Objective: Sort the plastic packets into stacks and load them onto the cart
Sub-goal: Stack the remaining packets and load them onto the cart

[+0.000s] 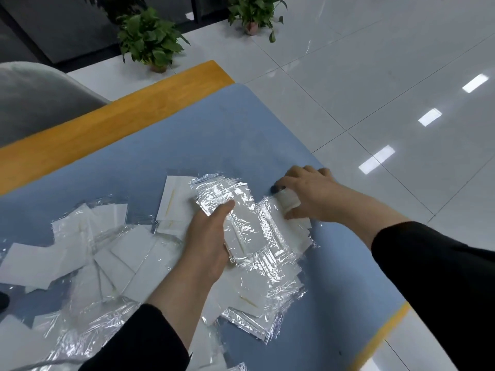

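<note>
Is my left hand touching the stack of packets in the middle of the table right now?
Touching. The head view shows the left hand gripping the stack of packets along its left edge, thumb lying on top of the plastic.

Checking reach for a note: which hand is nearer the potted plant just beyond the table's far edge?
Left. The left hand lies below the potted plant, holding packets; the right hand sits farther right, near the table edge.

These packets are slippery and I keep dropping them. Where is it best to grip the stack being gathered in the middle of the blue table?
Probably by its two short ends, as now: left hand on the near-left end, right hand on the far-right end. The stack of packets is long, flat and loose, so squeezing inward from both ends should keep it together.
</note>
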The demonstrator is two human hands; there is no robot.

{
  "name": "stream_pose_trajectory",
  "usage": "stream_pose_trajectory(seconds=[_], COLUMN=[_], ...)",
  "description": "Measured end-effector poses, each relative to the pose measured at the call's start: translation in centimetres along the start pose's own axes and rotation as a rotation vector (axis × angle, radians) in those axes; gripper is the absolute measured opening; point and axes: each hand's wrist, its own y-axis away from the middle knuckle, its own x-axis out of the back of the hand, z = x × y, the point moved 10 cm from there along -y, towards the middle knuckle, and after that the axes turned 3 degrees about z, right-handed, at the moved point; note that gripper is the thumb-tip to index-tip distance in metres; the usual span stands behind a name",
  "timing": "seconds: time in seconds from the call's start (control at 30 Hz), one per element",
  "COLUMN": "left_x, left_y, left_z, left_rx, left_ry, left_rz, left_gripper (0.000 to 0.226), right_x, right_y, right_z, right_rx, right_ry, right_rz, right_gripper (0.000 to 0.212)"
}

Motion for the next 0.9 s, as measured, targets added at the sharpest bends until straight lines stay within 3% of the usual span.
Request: stream_pose_trajectory(seconds=[0.07,0.2,0.33,0.5,0.63,0.8,0.9], left_x=[0.1,0.5,1.0,1.0,1.2,1.3,1.3], left_y=[-0.1,-0.2,-0.4,-0.5,-0.6,-0.7,-0.7], left_z=[0.2,0.5,0.5,0.5,0.3,0.2,0.1], left_rx=[-0.02,-0.051,-0.091,-0.147,-0.173,-0.184,-0.198], left_ry=[-0.011,-0.058,-0.129,-0.234,-0.279,-0.299,-0.307], left_rz=[-0.003,-0.005,-0.008,-0.007,0.002,-0.004,0.001], left_gripper=[0.023,0.025,0.021,0.018,0.015,0.016,0.015], right_x=[-0.1,-1.1,-1.3,-2.1,-2.8,-2.6,-3.3], right_y=[-0.2,0.8,1.3,1.2,2.0,2.8,3.4], right_z=[-0.3,0.1,-0.9,-1.6,-1.4,-1.8,-1.7], right_rx=[-0.025,-0.183,-0.245,-0.25,-0.304,-0.294,-0.324], right_ry=[0.067,-0.054,0.071,0.085,-0.029,0.115,-0.055], right_rz=[-0.014,-0.022,0.014,-0.066,-0.142,-0.139,-0.114], right_gripper=[0.071,0.086,0.098,0.091,0.074,0.063,0.065])
